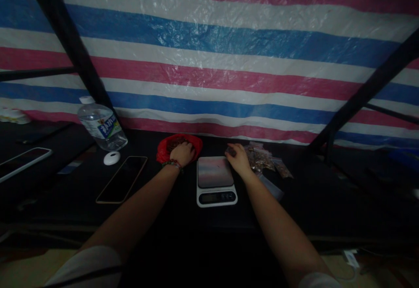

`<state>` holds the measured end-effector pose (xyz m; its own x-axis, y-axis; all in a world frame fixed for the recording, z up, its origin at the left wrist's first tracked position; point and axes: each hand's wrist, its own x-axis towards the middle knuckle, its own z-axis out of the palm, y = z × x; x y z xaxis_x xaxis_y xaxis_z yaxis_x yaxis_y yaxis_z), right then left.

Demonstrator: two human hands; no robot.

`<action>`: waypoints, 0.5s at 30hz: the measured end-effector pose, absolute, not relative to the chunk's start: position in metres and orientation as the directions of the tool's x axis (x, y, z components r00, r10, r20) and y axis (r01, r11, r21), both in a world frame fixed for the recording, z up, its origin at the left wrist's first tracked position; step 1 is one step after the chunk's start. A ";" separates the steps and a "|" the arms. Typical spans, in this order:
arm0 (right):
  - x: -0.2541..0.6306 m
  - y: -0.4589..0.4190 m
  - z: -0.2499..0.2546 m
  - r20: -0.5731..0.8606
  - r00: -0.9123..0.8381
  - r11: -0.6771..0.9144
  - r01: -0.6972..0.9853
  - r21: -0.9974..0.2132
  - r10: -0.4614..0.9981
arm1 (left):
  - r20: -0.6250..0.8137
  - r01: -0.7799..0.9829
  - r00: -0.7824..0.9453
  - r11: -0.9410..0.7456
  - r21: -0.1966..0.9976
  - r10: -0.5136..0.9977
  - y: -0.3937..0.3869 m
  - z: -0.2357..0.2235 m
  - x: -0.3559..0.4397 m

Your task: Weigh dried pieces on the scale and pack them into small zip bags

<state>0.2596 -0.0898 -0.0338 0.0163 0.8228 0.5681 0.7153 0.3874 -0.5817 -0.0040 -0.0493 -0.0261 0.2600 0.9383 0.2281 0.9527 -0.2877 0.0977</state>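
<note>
My left hand (183, 152), a beaded bracelet on its wrist, reaches into a red plastic bag (161, 152) of brown pieces (176, 143). Its fingers curl down into the contents, and their tips are hidden. Between the two hands lies a white kitchen scale (200, 197) with nothing on its shiny weighing plate (215, 172). My right hand (238, 159), just right of the scale, is closed around a small clear bag with something dark brown (231, 152) in it. Next to that hand are several filled small zip bags (262, 159) and a flat, empty-looking clear bag (271, 186).
A dark phone (124, 181) lies left of the red bag. Behind it are a round white object (111, 158) and a large clear bottle (101, 126). Another phone (22, 162) is at the far left. Black metal bars (363, 91) slant before a striped plastic sheet (212, 74).
</note>
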 end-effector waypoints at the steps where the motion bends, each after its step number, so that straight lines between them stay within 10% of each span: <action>1: 0.259 -0.090 -0.034 0.569 0.020 0.386 0.714 -0.584 0.822 | 0.230 0.953 0.255 -0.284 0.101 0.939 -0.050 -0.026 -0.004; 15: 0.256 -0.095 -0.025 0.579 -0.009 0.445 0.649 -0.617 0.815 | 0.288 0.954 0.198 -0.251 0.161 0.937 -0.047 -0.013 -0.011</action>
<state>0.2556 -0.0949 -0.0254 -0.0092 0.8154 0.5789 0.6492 0.4452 -0.6168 -0.0105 -0.0467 -0.0129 0.1982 0.9368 0.2882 0.9544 -0.2514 0.1612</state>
